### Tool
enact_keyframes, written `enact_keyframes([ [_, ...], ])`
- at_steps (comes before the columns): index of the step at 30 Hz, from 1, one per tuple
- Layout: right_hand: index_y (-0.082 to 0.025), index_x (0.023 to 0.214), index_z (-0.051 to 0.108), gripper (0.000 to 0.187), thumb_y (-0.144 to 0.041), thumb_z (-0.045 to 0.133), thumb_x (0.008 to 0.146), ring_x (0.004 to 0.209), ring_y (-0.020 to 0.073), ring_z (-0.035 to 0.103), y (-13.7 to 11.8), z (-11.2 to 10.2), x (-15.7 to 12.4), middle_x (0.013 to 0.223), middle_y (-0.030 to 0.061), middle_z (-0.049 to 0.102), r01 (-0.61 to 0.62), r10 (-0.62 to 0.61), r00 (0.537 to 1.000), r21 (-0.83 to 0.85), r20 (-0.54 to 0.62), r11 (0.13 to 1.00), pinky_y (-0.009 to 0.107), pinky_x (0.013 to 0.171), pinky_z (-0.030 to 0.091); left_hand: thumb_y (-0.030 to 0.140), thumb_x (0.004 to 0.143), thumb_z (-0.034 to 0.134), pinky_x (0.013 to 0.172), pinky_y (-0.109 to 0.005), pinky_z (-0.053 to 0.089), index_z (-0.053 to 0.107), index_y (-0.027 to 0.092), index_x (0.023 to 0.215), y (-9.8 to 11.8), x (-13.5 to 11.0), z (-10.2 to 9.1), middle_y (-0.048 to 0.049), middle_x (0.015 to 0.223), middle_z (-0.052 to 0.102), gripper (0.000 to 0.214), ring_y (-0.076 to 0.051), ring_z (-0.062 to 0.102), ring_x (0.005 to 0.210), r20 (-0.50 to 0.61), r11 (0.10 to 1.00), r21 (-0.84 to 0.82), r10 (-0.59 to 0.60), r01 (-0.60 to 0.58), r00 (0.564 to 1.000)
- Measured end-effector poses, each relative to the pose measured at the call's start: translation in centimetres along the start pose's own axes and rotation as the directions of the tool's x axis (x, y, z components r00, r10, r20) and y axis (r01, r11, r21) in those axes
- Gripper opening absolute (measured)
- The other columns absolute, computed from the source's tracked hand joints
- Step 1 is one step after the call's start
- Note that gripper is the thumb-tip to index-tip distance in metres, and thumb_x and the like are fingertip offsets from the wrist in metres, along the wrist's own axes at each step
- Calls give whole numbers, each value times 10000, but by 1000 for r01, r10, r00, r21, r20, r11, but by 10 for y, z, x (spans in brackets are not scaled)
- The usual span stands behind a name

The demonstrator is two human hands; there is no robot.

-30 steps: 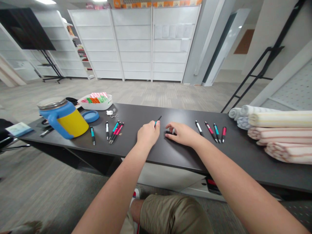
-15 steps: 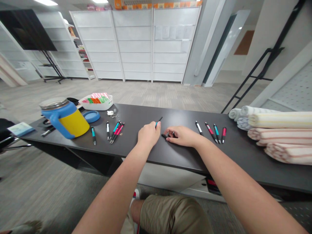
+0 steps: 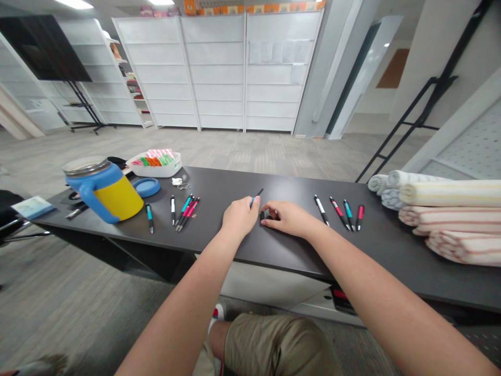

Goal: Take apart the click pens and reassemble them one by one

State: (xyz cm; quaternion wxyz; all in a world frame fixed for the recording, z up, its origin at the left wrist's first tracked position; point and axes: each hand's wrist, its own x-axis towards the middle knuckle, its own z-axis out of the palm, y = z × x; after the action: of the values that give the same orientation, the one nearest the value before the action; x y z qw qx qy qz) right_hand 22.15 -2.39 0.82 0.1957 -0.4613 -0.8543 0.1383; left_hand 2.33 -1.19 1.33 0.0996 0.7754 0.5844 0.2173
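Note:
My left hand (image 3: 240, 215) is closed around a pen (image 3: 257, 194); a thin dark end and a bit of teal show above the fist. Close beside it, my right hand (image 3: 287, 216) pinches a small black piece (image 3: 262, 215), perhaps a pen part, just above the desk. Right of the hands lie a white-and-black pen (image 3: 321, 210), a red one (image 3: 339, 213), a teal one (image 3: 348, 214) and a shorter red pen part (image 3: 360, 217). Left of them are a white pen (image 3: 173, 210), a bunch of teal and red pens (image 3: 188, 213) and a short teal pen part (image 3: 149, 218).
A blue-and-yellow mug (image 3: 113, 193) stands on the dark desk's (image 3: 219, 183) left, near a blue lid (image 3: 146, 187) and a white tray (image 3: 154, 168) of colourful packets. Rolled cloths (image 3: 450, 214) are stacked at the right end. White shelves (image 3: 213, 73) stand beyond.
The black piece in my right hand has turned from slanting to nearly upright. My right hand has shifted slightly left, and my left hand slightly right with the pen.

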Motion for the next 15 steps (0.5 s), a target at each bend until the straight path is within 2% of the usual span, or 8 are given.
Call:
enact_keyframes([
  [6, -185, 1203, 710, 351, -413, 672, 940, 740, 184, 603, 2, 5, 4, 858, 45, 682, -113, 99, 988, -121, -118, 986, 297, 689, 408, 543, 1076, 264, 714, -331, 440, 675, 226, 962, -2, -1, 2, -119, 940, 766, 531, -278, 730, 908, -10, 999, 31, 5, -5, 1000],
  [10, -180, 1262, 674, 451, -475, 686, 922, 726, 189, 612, 3, 3, 4, 849, 41, 686, -172, 161, 977, -67, -140, 983, 297, 681, 411, 536, 1084, 249, 729, -325, 447, 650, 227, 1026, -2, -1, 1, -116, 939, 762, 509, -268, 727, 898, -9, 999, 44, 15, -14, 1000],
  [13, -193, 1151, 675, 413, -534, 478, 1030, 737, 184, 622, 4, -2, 1, 834, 39, 686, -161, 174, 955, 76, -239, 984, 292, 703, 417, 512, 1092, 256, 724, -320, 450, 631, 233, 1079, 0, -3, 1, -99, 922, 761, 468, -262, 728, 870, 11, 993, 79, 90, -91, 996],
  [15, -202, 931, 665, 553, -567, 276, 1079, 726, 180, 615, 5, -4, 0, 784, 40, 670, -152, 192, 935, 153, -297, 977, 293, 696, 409, 519, 1088, 288, 712, -311, 452, 627, 246, 1090, 1, -5, 2, -82, 938, 763, 435, -255, 730, 871, 41, 974, 107, 196, -199, 980],
])
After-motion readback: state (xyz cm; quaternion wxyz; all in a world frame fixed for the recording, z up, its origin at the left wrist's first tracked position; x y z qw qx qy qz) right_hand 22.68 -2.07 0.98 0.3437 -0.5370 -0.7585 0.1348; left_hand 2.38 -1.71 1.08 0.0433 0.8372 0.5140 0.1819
